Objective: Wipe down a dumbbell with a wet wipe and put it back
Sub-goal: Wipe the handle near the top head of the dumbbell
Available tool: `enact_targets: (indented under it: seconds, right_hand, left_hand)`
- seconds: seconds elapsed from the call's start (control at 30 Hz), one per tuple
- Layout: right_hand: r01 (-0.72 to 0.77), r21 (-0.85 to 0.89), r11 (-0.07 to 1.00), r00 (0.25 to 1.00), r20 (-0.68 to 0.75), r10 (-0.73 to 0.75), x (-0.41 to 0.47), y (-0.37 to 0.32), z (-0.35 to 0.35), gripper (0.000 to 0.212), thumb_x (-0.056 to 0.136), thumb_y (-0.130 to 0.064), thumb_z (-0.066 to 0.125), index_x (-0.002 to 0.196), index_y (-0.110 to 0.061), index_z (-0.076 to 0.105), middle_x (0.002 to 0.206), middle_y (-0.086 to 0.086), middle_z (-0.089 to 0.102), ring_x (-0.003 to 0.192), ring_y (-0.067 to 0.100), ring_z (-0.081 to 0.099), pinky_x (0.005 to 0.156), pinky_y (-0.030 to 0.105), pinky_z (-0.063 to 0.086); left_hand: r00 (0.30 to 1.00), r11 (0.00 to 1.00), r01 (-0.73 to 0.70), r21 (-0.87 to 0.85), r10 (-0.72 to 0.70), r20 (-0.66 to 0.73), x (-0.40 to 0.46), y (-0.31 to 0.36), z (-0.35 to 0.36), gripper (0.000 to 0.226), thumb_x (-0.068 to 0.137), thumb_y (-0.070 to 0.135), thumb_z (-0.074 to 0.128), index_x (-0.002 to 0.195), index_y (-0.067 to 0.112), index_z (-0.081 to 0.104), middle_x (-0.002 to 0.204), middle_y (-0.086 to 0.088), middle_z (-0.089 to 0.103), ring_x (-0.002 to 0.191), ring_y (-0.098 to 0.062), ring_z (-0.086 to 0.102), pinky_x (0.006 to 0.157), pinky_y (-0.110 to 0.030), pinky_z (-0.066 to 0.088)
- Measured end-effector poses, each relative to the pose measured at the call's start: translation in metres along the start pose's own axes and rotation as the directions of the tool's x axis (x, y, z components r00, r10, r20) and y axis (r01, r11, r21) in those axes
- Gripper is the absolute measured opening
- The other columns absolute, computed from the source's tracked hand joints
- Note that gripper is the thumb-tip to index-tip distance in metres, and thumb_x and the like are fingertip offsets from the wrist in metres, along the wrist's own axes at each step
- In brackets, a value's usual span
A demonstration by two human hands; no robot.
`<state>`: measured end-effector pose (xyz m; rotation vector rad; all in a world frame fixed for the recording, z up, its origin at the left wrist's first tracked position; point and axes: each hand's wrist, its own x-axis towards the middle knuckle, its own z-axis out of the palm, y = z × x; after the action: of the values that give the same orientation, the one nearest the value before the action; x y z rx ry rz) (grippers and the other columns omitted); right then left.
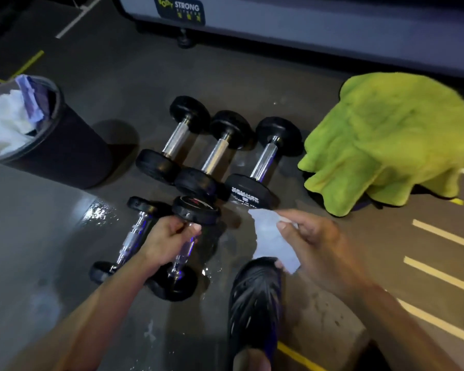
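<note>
Floor (332, 84): three dumbbells (220, 156) lie in a row, likely parked. Left hand (169, 236) grips the tilted dumbbell (190, 212) by its handle, raising one end for wiping; its lower handle is blurred. Right hand (314, 242) pinches the wet wipe (268, 236), apart from the metal.

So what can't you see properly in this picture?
Head view:
- Handle of the held dumbbell: partly covered by the left hand.
- Whatever sits under the green towel: hidden by it.
- Trash bin: cut off at the left edge.
- Lettering on the nearest back-row dumbbell: blurred.
</note>
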<state>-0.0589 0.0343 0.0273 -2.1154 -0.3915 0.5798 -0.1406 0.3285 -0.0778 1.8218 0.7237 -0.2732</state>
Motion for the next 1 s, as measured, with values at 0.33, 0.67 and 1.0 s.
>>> enact_targets:
  seconds: [0.33,0.67,1.0]
  right_hand:
    - [0.144,-0.095,0.985,0.973,0.193,-0.123,-0.023,-0.034,-0.176,0.030,0.108,-0.019,0.051,0.124,-0.039,0.065,0.086,0.006,0.076,0.075,0.020,0.071,0.072,0.033,0.056]
    - [0.071,-0.127,0.989,0.984,-0.151,-0.090,-0.047,0.005,-0.224,0.048,0.084,0.000,0.045,0.094,-0.039,0.071,0.080,-0.001,0.077,0.073,0.015,0.072,0.077,0.040,0.057]
    - [0.153,0.000,0.988,0.842,-0.523,-0.131,-0.030,0.001,-0.212,0.030,0.082,-0.031,0.048,0.087,-0.034,0.077,0.114,-0.020,0.072,0.102,0.007,0.069,0.084,0.030,0.053]
  left_hand:
    - [0.809,0.722,-0.538,-0.435,0.587,-0.026,-0.037,0.283,0.077,0.017,0.087,0.028,0.079,0.092,0.012,0.076,0.086,-0.005,0.081,0.076,-0.020,0.076,0.072,-0.034,0.064]
    - [0.725,0.689,-0.599,-0.408,0.683,0.089,0.006,0.392,0.181,0.014,0.080,0.029,0.077,0.089,0.018,0.074,0.088,-0.005,0.080,0.091,-0.032,0.079,0.086,-0.064,0.061]
    - [0.744,0.724,-0.597,-0.345,0.661,0.099,0.012,0.399,0.181,0.028,0.076,0.028,0.082,0.098,0.015,0.073,0.100,-0.018,0.080,0.102,-0.045,0.075,0.094,-0.062,0.059]
